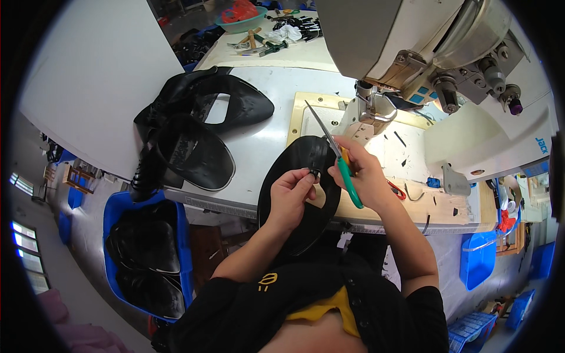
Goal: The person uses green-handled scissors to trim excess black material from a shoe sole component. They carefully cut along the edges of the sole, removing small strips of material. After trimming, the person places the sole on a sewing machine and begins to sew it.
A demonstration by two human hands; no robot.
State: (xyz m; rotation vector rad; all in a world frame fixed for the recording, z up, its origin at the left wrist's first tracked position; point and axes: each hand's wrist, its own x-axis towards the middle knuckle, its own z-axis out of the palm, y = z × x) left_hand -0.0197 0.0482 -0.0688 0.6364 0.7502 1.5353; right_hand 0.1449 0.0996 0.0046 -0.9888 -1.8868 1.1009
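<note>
My left hand (291,194) pinches the inner edge of a black curved leather piece (300,176) in front of me, above the table's front edge. My right hand (365,176) grips a pair of scissors (335,150) with green and yellow handles, the thin blades pointing up and to the left past the piece. The two hands are close together over the black piece. Just behind them stands the needle area (371,109) of a grey-white sewing machine (471,135).
A stack of black leather pieces (200,129) lies on the white table (265,135) at the left. A blue bin (120,212) with more black pieces sits on the floor at the lower left. Tools and a green bowl (238,23) lie on a far table. Blue bins (477,259) stand at the right.
</note>
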